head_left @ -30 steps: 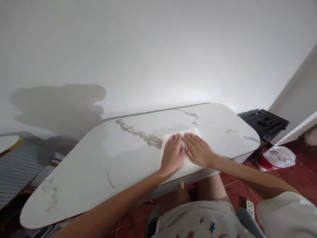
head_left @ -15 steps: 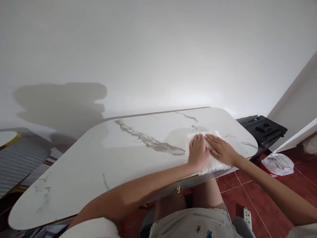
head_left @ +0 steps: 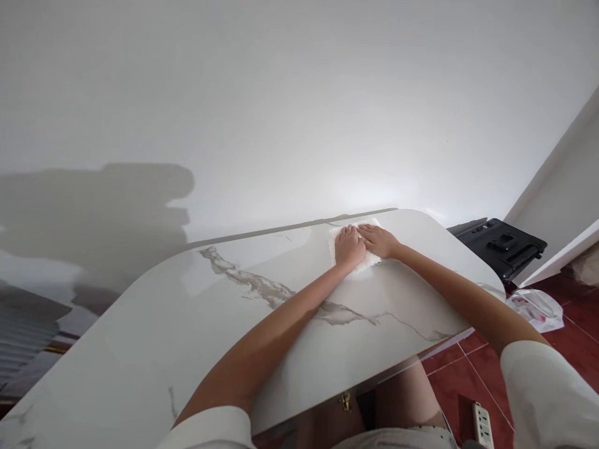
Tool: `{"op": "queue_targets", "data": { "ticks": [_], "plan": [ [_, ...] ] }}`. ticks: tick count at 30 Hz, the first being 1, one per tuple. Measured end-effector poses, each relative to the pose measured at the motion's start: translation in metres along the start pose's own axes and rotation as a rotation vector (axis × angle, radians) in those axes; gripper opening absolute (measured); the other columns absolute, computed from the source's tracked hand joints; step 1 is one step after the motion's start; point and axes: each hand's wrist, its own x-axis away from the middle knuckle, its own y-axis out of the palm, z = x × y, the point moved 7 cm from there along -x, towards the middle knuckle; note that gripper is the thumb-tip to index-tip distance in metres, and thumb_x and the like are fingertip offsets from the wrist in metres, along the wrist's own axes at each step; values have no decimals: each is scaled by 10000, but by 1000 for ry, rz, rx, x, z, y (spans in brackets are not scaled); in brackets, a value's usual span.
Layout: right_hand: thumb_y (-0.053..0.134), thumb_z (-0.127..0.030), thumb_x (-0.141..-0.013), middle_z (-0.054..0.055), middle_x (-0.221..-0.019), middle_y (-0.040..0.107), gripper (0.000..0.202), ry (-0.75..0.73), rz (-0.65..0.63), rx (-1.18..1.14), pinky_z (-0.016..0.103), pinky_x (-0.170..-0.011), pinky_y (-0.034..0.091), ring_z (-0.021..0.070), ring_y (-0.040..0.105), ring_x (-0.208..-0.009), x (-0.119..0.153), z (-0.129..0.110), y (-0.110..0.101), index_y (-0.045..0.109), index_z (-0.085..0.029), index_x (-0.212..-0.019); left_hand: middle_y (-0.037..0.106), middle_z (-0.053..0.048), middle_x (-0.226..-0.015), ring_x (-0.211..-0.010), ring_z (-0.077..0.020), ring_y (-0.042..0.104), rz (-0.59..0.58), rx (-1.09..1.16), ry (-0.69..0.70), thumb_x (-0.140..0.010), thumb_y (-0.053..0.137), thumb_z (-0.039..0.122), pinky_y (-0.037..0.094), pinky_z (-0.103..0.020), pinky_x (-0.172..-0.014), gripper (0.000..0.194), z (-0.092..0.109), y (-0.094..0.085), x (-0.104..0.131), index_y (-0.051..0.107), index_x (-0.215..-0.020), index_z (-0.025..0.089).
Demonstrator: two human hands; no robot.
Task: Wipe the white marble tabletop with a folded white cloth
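Note:
A white, fluffy-edged cloth [head_left: 367, 262] lies flat on the white marble-patterned tabletop [head_left: 290, 374], close to its far edge by the wall. My left hand [head_left: 350, 247] rests on the cloth's left part, palm down, with its fingers laid out forward. Beside it, my right hand [head_left: 378, 241] lies flat on the right part, fingers pointing to the left and touching or nearly touching the left hand. Both arms stretch forward over the table. The palms hide much of the cloth.
A pale wall [head_left: 299, 112] stands behind the table. Right of the table are a black hard case [head_left: 505, 243], a clear plastic bag [head_left: 538, 310] and a power strip [head_left: 483, 425] on the red tiled floor [head_left: 486, 368]. A brass-coloured fitting [head_left: 345, 402] shows under the near edge.
Both hands and the cloth have slid away from the near edge toward the wall and slightly left. The view has shifted, with the tabletop now reaching lower in the picture.

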Motion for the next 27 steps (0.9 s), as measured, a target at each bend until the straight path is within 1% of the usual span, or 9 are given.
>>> {"op": "queue_targets", "data": {
  "ticks": [4, 7, 10, 13, 15, 17, 21, 24, 27],
  "plan": [
    [286, -289, -930, 108, -1450, 364, 512, -5, 14, -15, 398, -1102, 240, 239, 304, -1340, -41, 2, 7, 379, -98, -1395, 376, -90, -1444, -1351, -210, 280, 35, -43, -4, -902, 267, 167, 198, -344, -1112, 440, -28, -2, -31, 410, -1315, 110],
    [290, -285, -929, 105, -1450, 365, 513, 2, 9, -19, 379, -1102, 237, 229, 301, -1342, -66, 8, 11, 373, -92, -1397, 408, -94, -1419, -1337, -212, 300, 59, -90, 18, -895, 287, 162, 209, -342, -1105, 423, -40, -2, -53, 438, -1287, 116],
    [289, -283, -930, 101, -1440, 383, 511, 9, 9, -14, 362, -1100, 239, 222, 313, -1336, -82, 21, 13, 372, -92, -1397, 498, -107, -1325, -1285, -222, 367, 87, -128, 39, -880, 310, 149, 253, -349, -1077, 385, -40, 0, -72, 498, -1216, 118],
    [297, -264, -925, 103, -1438, 386, 505, 25, 9, -3, 366, -1103, 236, 225, 314, -1335, -86, 41, 14, 380, -87, -1391, 558, -120, -1232, -1214, -235, 432, 92, -141, 53, -867, 326, 144, 303, -358, -1035, 349, -29, 6, -86, 550, -1132, 114],
    [304, -250, -920, 116, -1442, 377, 507, 36, 4, 2, 373, -1107, 228, 234, 307, -1337, -82, 56, 13, 381, -70, -1387, 559, -120, -1233, -1205, -237, 438, 86, -136, 58, -868, 328, 152, 310, -357, -1025, 345, -18, 13, -92, 556, -1124, 112],
    [302, -254, -923, 130, -1442, 371, 509, 48, 10, 3, 385, -1108, 228, 246, 307, -1336, -71, 71, 10, 377, -57, -1387, 533, -117, -1280, -1237, -236, 409, 80, -121, 68, -877, 325, 166, 288, -356, -1044, 367, -4, 21, -94, 532, -1174, 105],
    [262, -285, -943, 130, -1450, 359, 513, 98, 46, 5, 417, -1108, 236, 258, 298, -1338, -37, 93, 1, 363, -66, -1395, 414, -115, -1412, -1320, -237, 317, 44, -87, 115, -898, 298, 194, 226, -359, -1089, 441, 29, 37, -86, 431, -1304, 82],
    [252, -302, -943, 94, -1451, 369, 506, 130, 72, 28, 452, -1101, 259, 259, 293, -1343, -5, 97, -5, 363, -127, -1405, 380, -114, -1439, -1337, -247, 294, 13, -73, 180, -904, 285, 211, 218, -363, -1098, 471, 52, 42, -68, 394, -1339, 65],
    [254, -306, -939, 115, -1446, 371, 513, 143, 87, 62, 482, -1079, 286, 280, 302, -1337, 24, 85, -10, 369, -119, -1403, 372, -118, -1445, -1346, -254, 285, -13, -68, 219, -901, 287, 211, 213, -368, -1105, 486, 65, 42, -44, 379, -1352, 52]
  ]
}}
